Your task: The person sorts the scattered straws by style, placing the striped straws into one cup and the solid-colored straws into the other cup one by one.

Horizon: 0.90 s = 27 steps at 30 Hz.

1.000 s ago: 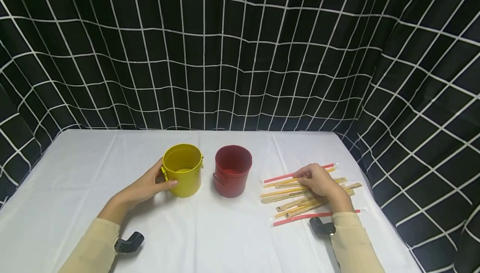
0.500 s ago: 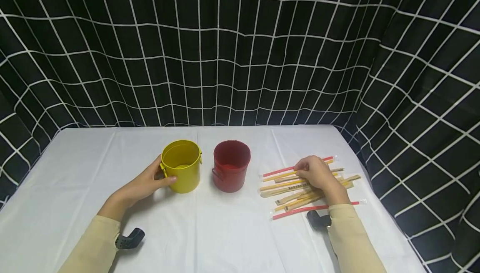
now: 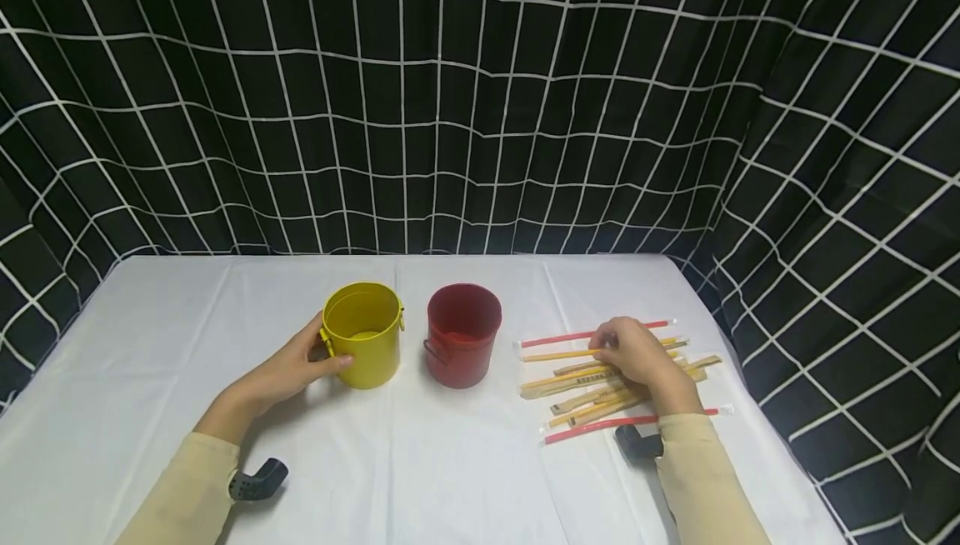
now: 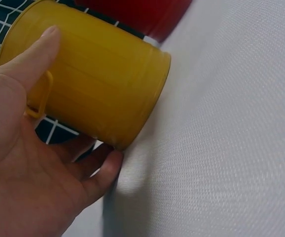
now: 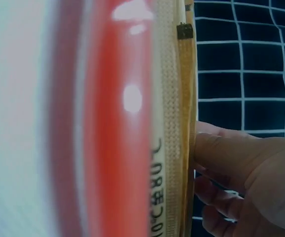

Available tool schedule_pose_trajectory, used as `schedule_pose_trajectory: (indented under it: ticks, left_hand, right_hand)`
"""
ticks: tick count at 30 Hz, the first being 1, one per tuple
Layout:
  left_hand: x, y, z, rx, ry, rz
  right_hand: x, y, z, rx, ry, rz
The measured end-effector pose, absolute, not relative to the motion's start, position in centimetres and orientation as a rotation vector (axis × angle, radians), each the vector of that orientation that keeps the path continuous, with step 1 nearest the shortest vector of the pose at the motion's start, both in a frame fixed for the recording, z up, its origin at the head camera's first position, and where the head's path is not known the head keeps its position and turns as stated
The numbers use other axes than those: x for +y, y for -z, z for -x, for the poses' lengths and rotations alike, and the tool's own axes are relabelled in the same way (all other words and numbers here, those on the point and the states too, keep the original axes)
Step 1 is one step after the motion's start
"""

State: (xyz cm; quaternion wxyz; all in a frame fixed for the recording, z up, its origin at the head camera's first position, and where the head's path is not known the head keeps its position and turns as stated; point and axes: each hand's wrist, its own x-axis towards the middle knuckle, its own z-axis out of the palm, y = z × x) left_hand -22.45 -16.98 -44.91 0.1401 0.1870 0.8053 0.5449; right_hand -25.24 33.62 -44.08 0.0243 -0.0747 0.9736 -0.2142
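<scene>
My left hand [image 3: 288, 372] grips a small yellow bucket [image 3: 372, 362] by its side, thumb on the near wall beside a small side handle [image 4: 40, 96] and the other fingers partly hidden behind. The bucket stands upright on the white cloth. To its right, apart from it, is a red bucket [image 3: 461, 357], also upright. At the right my right hand [image 3: 633, 353] lies over a spread of wrapped straws. Its thumb and fingertips pinch a yellow straw [image 3: 555, 356] near the far side of the spread. A red straw [image 3: 555, 338] lies just beyond the fingers.
Several paper-wrapped straws [image 3: 577, 382] lie under and beside the right hand. Another red straw [image 3: 600, 426] is at the near side, large and blurred in the right wrist view. A black grid-patterned curtain [image 3: 420, 112] borders the table [image 3: 465, 478] at the back and right.
The yellow straw at the right fingertips has turned away from the red straw, their right ends now apart. The left hand and both buckets have kept their places; the head view has shifted slightly.
</scene>
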Motion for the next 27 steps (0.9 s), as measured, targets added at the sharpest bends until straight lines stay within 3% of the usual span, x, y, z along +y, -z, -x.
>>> schedule_pose_trajectory:
  ticks: [19, 27]
  left_hand:
    - [-17.7, 45.6, 22.7, 2.305, -1.587, -0.53]
    - [-17.1, 45.7, 22.9, 2.297, -1.612, -0.55]
  right_hand:
    - [32.6, 40.8, 24.6, 3.145, 1.022, 0.297]
    - [31.6, 39.0, 23.8, 3.218, 1.336, 0.448]
